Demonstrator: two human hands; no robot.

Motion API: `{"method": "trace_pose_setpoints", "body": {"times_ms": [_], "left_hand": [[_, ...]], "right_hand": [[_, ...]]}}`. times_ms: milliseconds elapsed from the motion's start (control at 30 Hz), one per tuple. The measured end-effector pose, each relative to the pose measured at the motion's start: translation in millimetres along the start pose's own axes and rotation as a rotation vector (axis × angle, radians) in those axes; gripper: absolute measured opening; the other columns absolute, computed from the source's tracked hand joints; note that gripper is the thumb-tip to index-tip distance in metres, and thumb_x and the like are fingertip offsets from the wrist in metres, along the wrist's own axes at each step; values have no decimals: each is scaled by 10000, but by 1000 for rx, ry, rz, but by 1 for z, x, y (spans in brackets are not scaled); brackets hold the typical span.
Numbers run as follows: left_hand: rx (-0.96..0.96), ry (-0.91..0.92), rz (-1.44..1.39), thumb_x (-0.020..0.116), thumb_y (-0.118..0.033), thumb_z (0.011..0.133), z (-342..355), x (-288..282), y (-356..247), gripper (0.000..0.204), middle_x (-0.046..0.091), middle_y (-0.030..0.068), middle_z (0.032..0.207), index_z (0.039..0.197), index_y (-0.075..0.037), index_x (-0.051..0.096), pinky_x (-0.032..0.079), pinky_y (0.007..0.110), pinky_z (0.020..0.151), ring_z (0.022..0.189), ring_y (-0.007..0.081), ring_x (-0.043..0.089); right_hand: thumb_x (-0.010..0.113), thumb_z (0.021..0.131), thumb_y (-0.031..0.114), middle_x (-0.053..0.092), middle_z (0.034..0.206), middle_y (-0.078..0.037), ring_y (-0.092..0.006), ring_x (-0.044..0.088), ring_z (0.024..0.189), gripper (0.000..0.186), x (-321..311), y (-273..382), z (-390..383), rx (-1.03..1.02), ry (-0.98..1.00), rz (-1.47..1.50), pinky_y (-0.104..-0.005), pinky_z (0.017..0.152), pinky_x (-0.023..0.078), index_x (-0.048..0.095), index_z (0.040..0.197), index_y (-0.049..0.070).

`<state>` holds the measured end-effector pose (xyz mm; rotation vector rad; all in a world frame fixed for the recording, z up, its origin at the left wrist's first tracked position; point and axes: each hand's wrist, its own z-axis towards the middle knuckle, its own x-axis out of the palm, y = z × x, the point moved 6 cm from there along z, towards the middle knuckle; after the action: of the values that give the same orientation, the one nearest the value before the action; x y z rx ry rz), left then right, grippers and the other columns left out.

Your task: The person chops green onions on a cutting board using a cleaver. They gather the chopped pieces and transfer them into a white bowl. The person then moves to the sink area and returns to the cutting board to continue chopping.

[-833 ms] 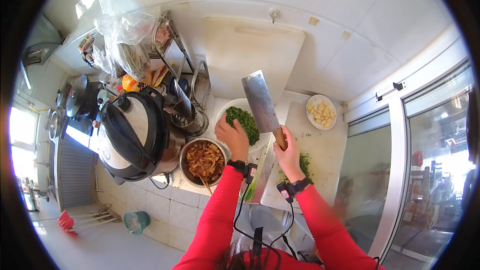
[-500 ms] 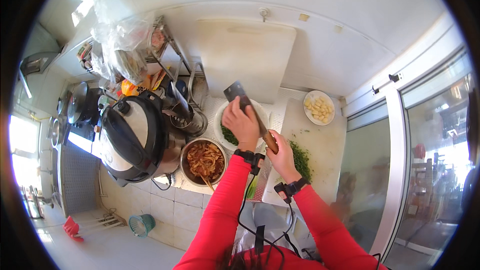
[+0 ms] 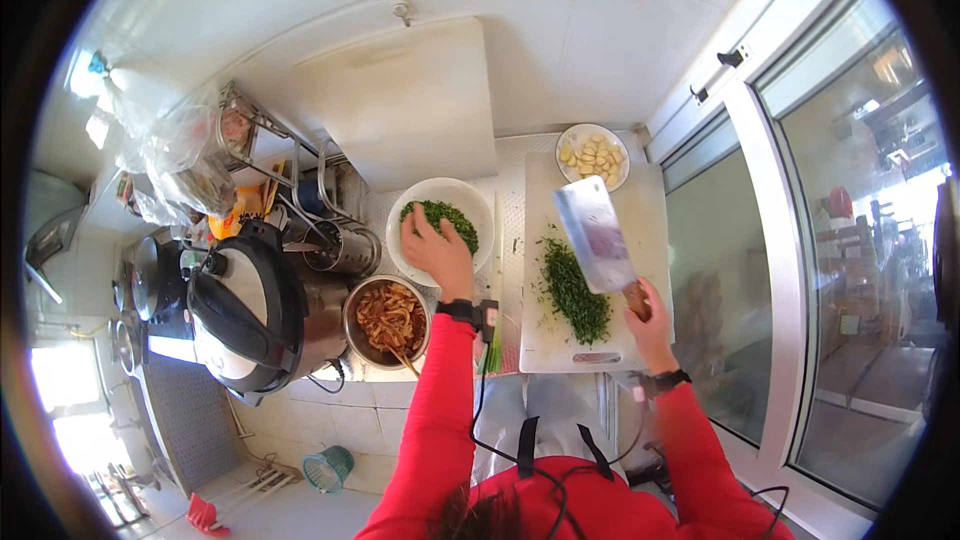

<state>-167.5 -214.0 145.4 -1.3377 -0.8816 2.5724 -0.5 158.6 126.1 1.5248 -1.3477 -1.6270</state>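
My right hand (image 3: 652,328) grips the wooden handle of a cleaver (image 3: 597,232), whose broad blade is over the right part of a white cutting board (image 3: 645,210). Beside the blade, a long heap of finely chopped greens (image 3: 573,295) lies on the board. My left hand (image 3: 440,258) is over a white bowl (image 3: 482,205), fingers apart, its tips close to the chopped greens (image 3: 452,217) inside. Whether the fingertips touch those greens cannot be made out.
A plate (image 3: 592,180) of peeled garlic cloves sits at the board's far end. Left of the bowl stand a metal bowl (image 3: 349,327) of sliced food in brown sauce with chopsticks and a large pressure cooker (image 3: 245,300). Green stalks (image 3: 494,350) lie near the counter's front edge.
My right hand has carried the cleaver from over the bowl rightward to the board. My left hand has come off the blade and is now lower over the bowl. The view has shifted.
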Motion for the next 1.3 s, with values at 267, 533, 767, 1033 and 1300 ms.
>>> {"method": "trace_pose_setpoints", "body": {"times_ms": [267,533,767,1033,1300], "left_hand": [[174,695,-512,465,-224,1037,-158,53,-42,559,382,277,1541,1510,52,351,270,478,1200,1437,434,347],[243,682,-186,474,-347,1019,-241,81,-38,760,227,280,1620,1563,86,168,157,522,1237,1509,435,213],[181,680,-281,518,-403,997,-266,89,-73,840,216,297,1618,1561,97,149,165,514,1237,1512,428,210],[46,605,-411,547,-313,995,-275,91,-93,793,220,289,1622,1575,61,156,202,522,1220,1501,437,233],[-121,603,-557,562,-223,991,-260,87,-106,744,238,282,1617,1575,44,185,231,498,1214,1483,451,258]], "right_hand": [[712,810,-6,648,1134,-107,-215,626,1014,597,-78,-140,-116,343,-217,-70,-326,879,514,549,1382,42],[617,940,-3,569,875,-18,-77,512,559,581,-51,-194,-181,548,-333,263,-241,495,437,447,1492,54],[600,952,-2,559,806,11,-67,500,553,626,-4,-178,-178,649,-285,351,-227,498,437,404,1541,71],[690,935,56,612,881,-9,-57,508,604,535,52,-138,-145,417,-140,253,-235,498,426,534,1446,66],[669,945,18,605,817,7,-50,492,557,529,44,-105,-118,475,-54,324,-233,483,411,535,1453,73]]}}
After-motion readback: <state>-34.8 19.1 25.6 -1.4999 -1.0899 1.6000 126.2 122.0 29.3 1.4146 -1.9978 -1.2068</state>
